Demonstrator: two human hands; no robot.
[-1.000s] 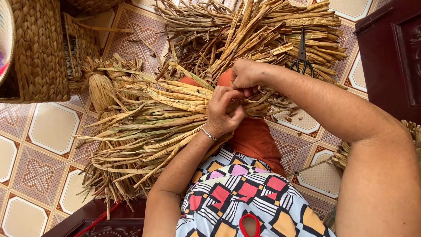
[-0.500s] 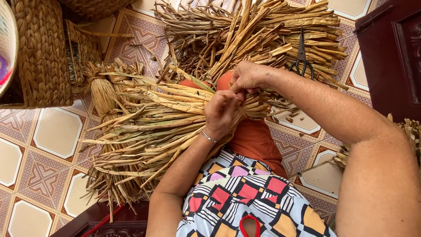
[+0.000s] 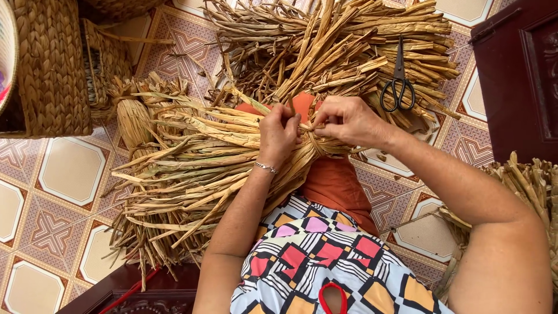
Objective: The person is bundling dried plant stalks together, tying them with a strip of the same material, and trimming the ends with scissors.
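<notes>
A bundle of dried reed stalks (image 3: 192, 174) lies across my lap, fanning out to the left. My left hand (image 3: 279, 136) grips the gathered end of the bundle, a thin bracelet on its wrist. My right hand (image 3: 349, 121) pinches a strand right next to it, fingers closed on the reeds. Both hands meet over my orange trouser leg (image 3: 334, 186).
A bigger heap of dried reeds (image 3: 349, 46) lies ahead with black scissors (image 3: 398, 81) on top. Woven baskets (image 3: 49, 70) stand at the upper left. Dark wooden furniture (image 3: 523, 75) is at the right, more reeds (image 3: 523, 180) beside my right arm. Patterned tile floor (image 3: 64, 174).
The view has shifted slightly; my hands stay joined at the bundle's gathered end, with the right hand's fingers working the strand a little to the right.
</notes>
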